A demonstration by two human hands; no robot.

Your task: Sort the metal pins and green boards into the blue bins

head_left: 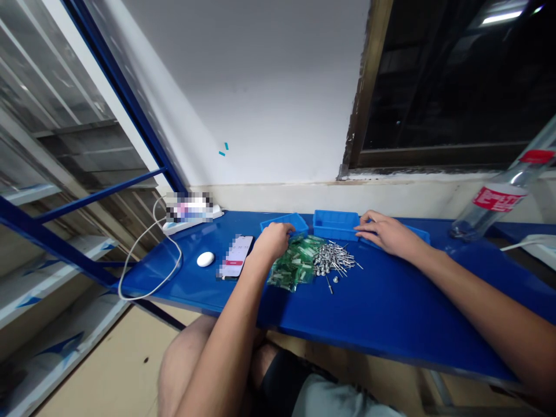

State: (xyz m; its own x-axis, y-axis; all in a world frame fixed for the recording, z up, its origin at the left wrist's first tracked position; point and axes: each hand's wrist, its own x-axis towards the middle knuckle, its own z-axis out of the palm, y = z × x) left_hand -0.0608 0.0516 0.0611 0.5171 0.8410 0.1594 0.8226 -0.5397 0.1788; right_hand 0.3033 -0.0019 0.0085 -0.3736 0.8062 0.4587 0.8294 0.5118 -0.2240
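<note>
My left hand (278, 238) is over the left blue tray (296, 222) and the edge of a pile of green clear packets (296, 263). Its fingers are curled, and whatever they may hold is hidden. Beside the packets lies a heap of silver pop rivets (333, 258), with a few loose ones at its front. My right hand (384, 233) is at the right end of the middle blue tray (336, 225), fingers stretched and thumb apart, fingertips close to the tray's corner. Behind that hand, a third blue tray (417, 233) is partly covered.
A phone (234, 258) and a white oval object (205, 259) lie left on the blue table (373, 313). A power strip (193, 219) with a looping white cable (125, 278) sits at the back left. A plastic bottle (490, 202) stands at the right, by the wall.
</note>
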